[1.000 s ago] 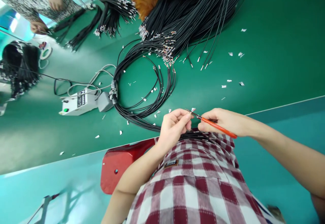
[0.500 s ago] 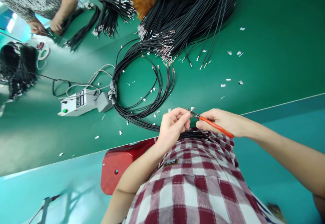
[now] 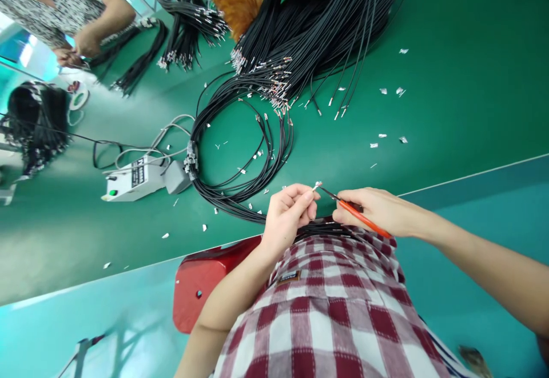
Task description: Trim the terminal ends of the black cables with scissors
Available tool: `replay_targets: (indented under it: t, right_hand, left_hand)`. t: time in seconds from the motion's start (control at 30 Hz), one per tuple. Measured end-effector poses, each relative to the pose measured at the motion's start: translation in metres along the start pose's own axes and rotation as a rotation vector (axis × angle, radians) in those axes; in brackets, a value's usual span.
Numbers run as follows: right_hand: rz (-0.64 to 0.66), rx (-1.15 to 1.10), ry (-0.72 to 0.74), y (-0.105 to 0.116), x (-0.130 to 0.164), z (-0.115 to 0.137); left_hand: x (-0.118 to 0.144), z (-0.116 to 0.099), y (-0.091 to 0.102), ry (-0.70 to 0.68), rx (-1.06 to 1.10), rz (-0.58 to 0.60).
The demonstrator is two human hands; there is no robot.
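A: Left hand (image 3: pixel 286 213)?

B: Fingers curled in, thumb and forefinger pinched on the end of a thin black wire (image 3: pixel 315 227). A small metal terminal (image 3: pixel 317 184) pokes out just past the fingertips. The wire runs back under both hands, along the tabletop edge (image 3: pixel 128 263).

A: Right hand (image 3: pixel 377 211)?

B: Closed round a red-handled tool (image 3: pixel 358 215). Its dark tip (image 3: pixel 326 193) points at the terminal, very near it. Whether they touch, I cannot tell.

A: Where do the hands sit?

B: Right at the near edge of the green tabletop (image 3: pixel 450 98), just above a checked shirt (image 3: pixel 334 309). A red stool (image 3: pixel 201 278) shows below the left forearm.

A: Room to move?

B: Beyond the left hand, a loose coil of black wires (image 3: pixel 240 155) lies close. Further out is a big bundle of wires (image 3: pixel 309 29) with metal ends. Beyond the right hand the green surface is open, save scattered metal scraps (image 3: pixel 388 138).

A: Further left?

B: A white control box (image 3: pixel 135 178) with grey leads, well apart from the hands. At the far corner another person's hands (image 3: pixel 79 46) are among other wire bundles (image 3: pixel 184 18).
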State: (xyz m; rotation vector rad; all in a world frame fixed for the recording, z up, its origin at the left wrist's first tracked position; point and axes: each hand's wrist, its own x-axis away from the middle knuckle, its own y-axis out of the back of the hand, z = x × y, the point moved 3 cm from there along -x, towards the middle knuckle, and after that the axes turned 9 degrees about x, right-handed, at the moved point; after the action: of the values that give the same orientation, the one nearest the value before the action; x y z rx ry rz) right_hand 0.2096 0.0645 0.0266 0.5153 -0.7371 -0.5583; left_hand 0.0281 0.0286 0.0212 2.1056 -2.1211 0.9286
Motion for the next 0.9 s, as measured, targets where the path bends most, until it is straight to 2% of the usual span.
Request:
replay_targets:
  t: [0.17, 0.43, 0.7, 0.9]
  right_hand:
    - [0.015, -0.028, 0.06, 0.001, -0.006, 0.003]
    - [0.076, -0.035, 0.068, 0.0, -0.011, 0.002]
    - [-0.02, 0.029, -0.013, 0.003, -0.008, 0.01]
    - [-0.057, 0.0, 0.001, -0.012, -0.011, 0.004]
  left_hand:
    - [-0.001, 0.004, -0.001, 0.035, -0.009, 0.036]
    - [-0.002, 0.004, -0.001, 0.049, -0.004, 0.065]
    - [-0.002, 0.005, -0.001, 0.045, 0.009, 0.053]
    - [0.001, -0.001, -0.001, 0.044, 0.054, -0.004]
